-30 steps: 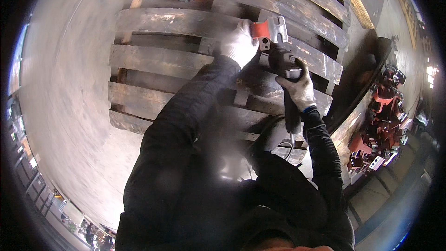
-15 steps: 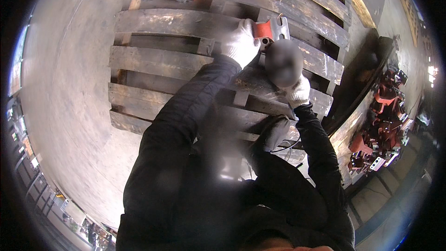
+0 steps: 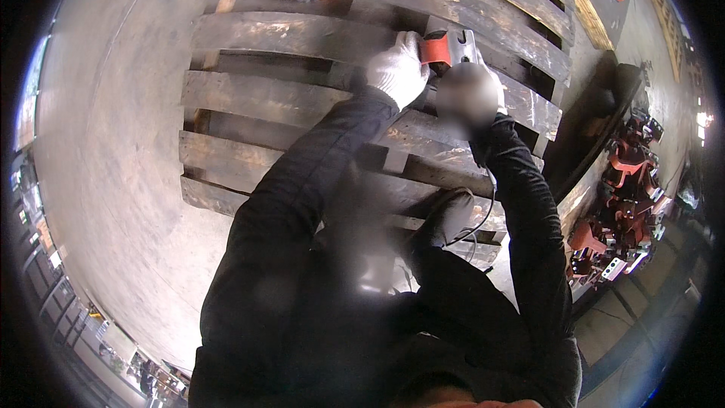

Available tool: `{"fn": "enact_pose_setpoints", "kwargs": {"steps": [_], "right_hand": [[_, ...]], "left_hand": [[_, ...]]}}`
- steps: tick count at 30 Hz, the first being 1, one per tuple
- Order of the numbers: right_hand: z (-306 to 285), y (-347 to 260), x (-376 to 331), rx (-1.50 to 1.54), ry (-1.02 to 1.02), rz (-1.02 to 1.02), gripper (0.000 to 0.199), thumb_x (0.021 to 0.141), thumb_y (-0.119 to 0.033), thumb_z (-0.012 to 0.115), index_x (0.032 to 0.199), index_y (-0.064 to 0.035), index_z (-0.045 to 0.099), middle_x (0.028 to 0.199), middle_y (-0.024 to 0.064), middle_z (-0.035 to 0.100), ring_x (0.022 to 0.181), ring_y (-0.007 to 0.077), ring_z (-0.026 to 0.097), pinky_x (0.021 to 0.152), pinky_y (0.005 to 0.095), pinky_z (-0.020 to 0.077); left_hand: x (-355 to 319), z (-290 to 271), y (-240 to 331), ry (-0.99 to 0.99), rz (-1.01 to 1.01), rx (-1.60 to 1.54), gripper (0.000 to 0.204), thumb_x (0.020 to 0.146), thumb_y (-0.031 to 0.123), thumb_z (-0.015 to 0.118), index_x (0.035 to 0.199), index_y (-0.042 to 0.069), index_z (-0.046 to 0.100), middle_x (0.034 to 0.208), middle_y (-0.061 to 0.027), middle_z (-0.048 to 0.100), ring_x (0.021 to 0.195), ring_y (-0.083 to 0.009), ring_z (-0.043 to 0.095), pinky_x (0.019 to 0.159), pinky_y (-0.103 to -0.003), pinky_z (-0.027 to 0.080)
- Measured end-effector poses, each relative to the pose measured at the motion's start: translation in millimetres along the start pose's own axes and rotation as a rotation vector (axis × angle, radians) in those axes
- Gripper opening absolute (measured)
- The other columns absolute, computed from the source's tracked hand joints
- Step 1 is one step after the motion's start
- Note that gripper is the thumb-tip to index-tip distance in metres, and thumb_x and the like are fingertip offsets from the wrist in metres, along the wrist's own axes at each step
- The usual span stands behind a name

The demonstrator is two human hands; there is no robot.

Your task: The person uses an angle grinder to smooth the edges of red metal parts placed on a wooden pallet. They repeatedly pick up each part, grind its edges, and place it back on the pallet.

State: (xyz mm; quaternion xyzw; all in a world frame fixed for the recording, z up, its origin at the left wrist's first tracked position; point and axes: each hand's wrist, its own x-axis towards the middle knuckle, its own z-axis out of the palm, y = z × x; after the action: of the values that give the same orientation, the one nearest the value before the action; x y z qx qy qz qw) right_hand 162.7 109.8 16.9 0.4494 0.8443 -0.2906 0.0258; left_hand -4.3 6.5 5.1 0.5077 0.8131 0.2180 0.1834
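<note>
bracket [image 3: 445, 50] over the slatted wooden pallet [image 3: 257, 94] shows a curved orange-red body joined to a bare silvery plate with a dark opening; fingers of the gloved left hand [image 3: 398, 72] grip its left side, while the right hand [image 3: 496, 89] is mostly blurred, its grip impossible to tell.

Left of the slatted wooden pallet [image 3: 257, 91] stretches scuffed, pale grey floor [image 3: 124, 128]; far to the pallet's right, bright light [image 3: 704, 119] glares.

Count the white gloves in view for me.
2: the left glove, at the red metal part, and the right glove, partly hidden, to that part's lower right.
</note>
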Motion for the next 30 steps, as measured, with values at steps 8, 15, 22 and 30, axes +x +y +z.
{"fn": "enact_pose_setpoints", "kwargs": {"steps": [8, 15, 22, 30], "right_hand": [[-1, 0, 2, -0.078, -0.146, -0.059, 0.095, 0.071, -0.037, 0.090, 0.148, -0.0064, 0.044, 0.120, 0.0236, 0.070, 0.112, 0.0377, 0.069, 0.095, 0.0429, 0.0551], [9, 25, -43, -0.131, -0.178, -0.132, 0.090, 0.074, -0.033, 0.088, 0.148, -0.0062, 0.044, 0.119, 0.0250, 0.070, 0.111, 0.0389, 0.069, 0.095, 0.0437, 0.0551], [24, 75, -57, -0.025, -0.025, -0.166, 0.091, 0.071, -0.032, 0.090, 0.148, -0.0131, 0.046, 0.122, 0.0185, 0.071, 0.114, 0.0340, 0.069, 0.098, 0.0402, 0.0544], [-16, 8, -61, 0.130, 0.023, 0.020, 0.092, 0.070, -0.030, 0.092, 0.149, -0.0145, 0.047, 0.128, 0.0148, 0.070, 0.119, 0.0302, 0.067, 0.100, 0.0390, 0.0530]], "left_hand": [[-1, 12, -7, 0.070, 0.060, 0.013, 0.046, 0.086, 0.030, 0.070, 0.119, 0.006, 0.048, 0.110, -0.0172, 0.061, 0.083, -0.0374, 0.071, 0.069, -0.050, 0.057], [1, 9, -7, 0.045, 0.033, 0.018, 0.044, 0.088, 0.029, 0.069, 0.118, 0.006, 0.048, 0.108, -0.0170, 0.062, 0.085, -0.0372, 0.071, 0.071, -0.049, 0.058], [0, 7, -4, 0.073, 0.071, 0.014, 0.043, 0.089, 0.030, 0.068, 0.118, 0.005, 0.050, 0.110, -0.0175, 0.062, 0.085, -0.0378, 0.071, 0.072, -0.049, 0.057], [-1, 1, 0, 0.037, 0.046, 0.032, 0.045, 0.089, 0.032, 0.067, 0.119, 0.003, 0.050, 0.112, -0.0189, 0.062, 0.084, -0.0367, 0.071, 0.069, -0.048, 0.057]]}}
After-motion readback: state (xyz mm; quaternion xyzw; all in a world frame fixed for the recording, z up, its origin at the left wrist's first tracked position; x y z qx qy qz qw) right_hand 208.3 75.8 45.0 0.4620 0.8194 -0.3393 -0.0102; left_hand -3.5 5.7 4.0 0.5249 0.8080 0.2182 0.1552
